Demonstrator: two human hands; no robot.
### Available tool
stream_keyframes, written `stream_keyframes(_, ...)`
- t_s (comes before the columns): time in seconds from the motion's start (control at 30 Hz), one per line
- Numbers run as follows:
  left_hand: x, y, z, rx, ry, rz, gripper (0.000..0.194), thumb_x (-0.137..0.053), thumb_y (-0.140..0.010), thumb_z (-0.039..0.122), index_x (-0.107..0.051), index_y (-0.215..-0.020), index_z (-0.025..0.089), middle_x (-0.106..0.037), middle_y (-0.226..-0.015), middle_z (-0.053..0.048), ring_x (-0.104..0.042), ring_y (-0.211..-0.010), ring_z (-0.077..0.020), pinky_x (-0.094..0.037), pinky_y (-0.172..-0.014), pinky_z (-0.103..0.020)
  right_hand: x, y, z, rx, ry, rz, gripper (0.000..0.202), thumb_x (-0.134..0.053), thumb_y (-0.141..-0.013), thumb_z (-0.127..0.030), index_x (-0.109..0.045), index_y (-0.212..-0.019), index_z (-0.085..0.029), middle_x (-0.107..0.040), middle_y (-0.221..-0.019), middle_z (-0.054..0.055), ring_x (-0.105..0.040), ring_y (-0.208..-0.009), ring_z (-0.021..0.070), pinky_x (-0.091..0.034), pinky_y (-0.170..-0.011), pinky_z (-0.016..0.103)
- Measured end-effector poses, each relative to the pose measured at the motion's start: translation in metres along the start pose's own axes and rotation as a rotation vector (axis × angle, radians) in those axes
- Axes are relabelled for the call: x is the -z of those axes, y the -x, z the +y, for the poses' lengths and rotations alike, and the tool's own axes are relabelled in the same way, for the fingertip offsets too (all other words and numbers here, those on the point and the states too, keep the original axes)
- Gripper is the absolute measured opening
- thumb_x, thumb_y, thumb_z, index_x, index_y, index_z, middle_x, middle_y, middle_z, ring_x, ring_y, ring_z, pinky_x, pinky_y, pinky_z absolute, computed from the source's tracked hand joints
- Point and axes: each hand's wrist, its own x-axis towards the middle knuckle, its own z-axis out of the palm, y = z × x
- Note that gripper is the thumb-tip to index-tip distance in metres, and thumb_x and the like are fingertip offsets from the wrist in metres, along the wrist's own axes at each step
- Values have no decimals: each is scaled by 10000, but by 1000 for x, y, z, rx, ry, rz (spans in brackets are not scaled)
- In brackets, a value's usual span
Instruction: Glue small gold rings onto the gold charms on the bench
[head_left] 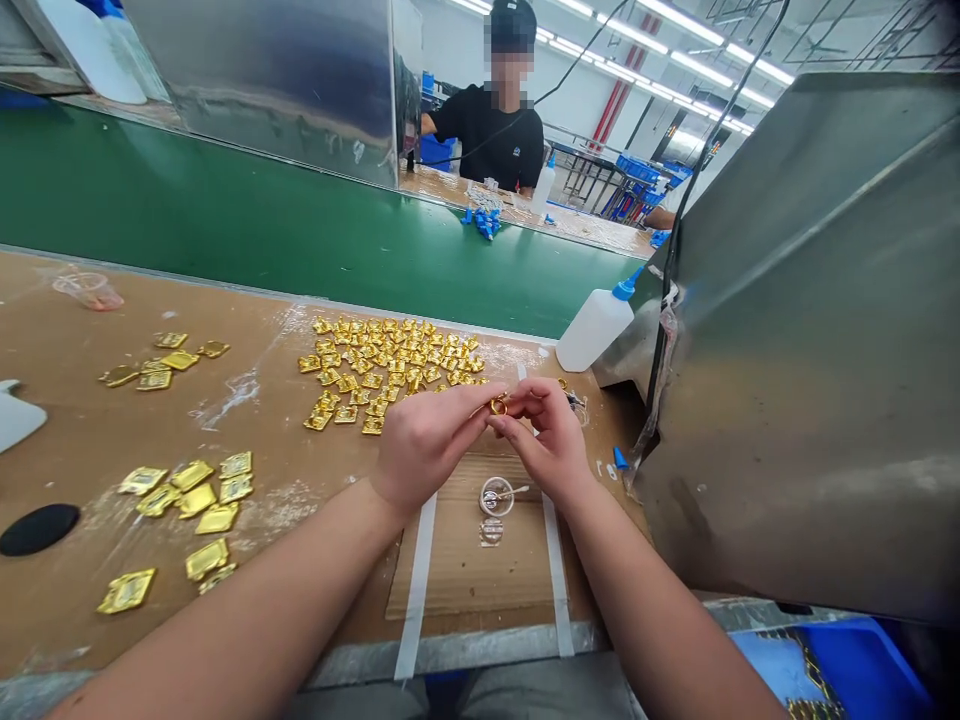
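Note:
My left hand (pixel 427 435) and my right hand (pixel 551 440) meet above a cardboard pad, fingertips pinched together. Between them is a small gold ring-shaped piece (pixel 499 405), gripped from both sides; its finer detail is too small to make out. Just below, on the cardboard pad (pixel 465 575) held by white tape strips, lie a small round white dish (pixel 496 495) with a thin stick across it and a small clear round piece (pixel 491 530). Behind my left hand spreads a crowd of small gold pieces (pixel 382 360), partly hidden by the hand.
Flat gold pieces (pixel 196 498) lie in groups at the left, near a black oval pad (pixel 39 528). A white squeeze bottle (pixel 595 330) stands beside a metal housing (pixel 795 370) at the right. Beyond the green conveyor belt (pixel 225 220) sits a person (pixel 495 140).

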Motion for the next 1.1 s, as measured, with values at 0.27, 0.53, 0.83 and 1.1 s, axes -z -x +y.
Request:
stream_keyframes(0.27,1,-2,4,-7,43,4,303,-621,-1006,148,-664,-1296,220,-805,-1144,-46,-768,-949,-161,-579,-804,-280,-3,0,-6,24,-64,4,345,-784,-918,-307,-516,-1132,-269,-667,-920,-21,-692,-764,127,-595,-728,299)
stream_keyframes(0.53,2,-3,9,79,117,-17,249,-628,-1003,191,-689,-1244,212,-804,-1072,-47,-667,-700,-113,-535,-706,-260,-3,1,-11,47,-33,-6,317,-751,-944,-376,-515,-1132,-276,-635,-911,-11,-663,-785,144,-582,-716,316)
stream_keyframes(0.83,-5,-11,6,648,821,31,265,-738,-926,311,-717,-1165,200,-785,-994,-74,-519,-533,-75,-399,-468,-207,0,-5,-12,150,87,44,440,-791,-912,-312,-555,-1283,-302,-538,-916,-10,-534,-766,148,-507,-728,328)
stream_keyframes(1.1,-6,-12,1,818,1111,-55,373,-758,-870,256,-629,-1217,213,-691,-762,-1,-451,-458,-61,-301,-422,-197,3,-8,-15,113,173,-1,272,-736,-958,-325,-662,-1216,-275,-583,-1090,42,-548,-785,142,-518,-707,320)
